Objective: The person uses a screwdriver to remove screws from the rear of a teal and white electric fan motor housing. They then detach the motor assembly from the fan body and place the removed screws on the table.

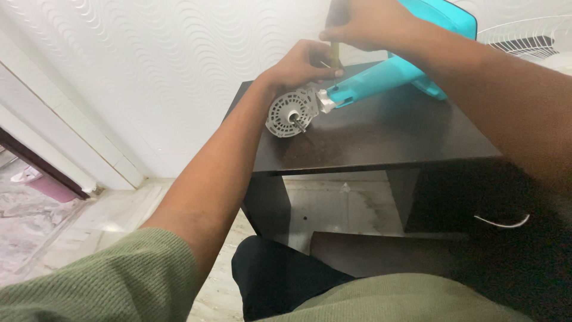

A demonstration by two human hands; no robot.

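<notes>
left hand (298, 64) gripping fan motor (292, 113), fingers curled | right hand (363, 24) pinching screwdriver (335, 56) | motor probably heavy, rigid (grip casing, not shaft) | teal stand (381, 77) lying on table (381, 137)

a single head-worn camera looks down and forward over both arms, from close range, toward a dark table (381, 134) set near a white textured wall (149, 71).

We extend our left arm from seven o'clock toward one o'clock, the left hand (301, 64) curled, fingers (322, 59) pinched together. Our right arm enters from three o'clock; the right hand (363, 24), knuckles up, closes in a downward grip.
</notes>
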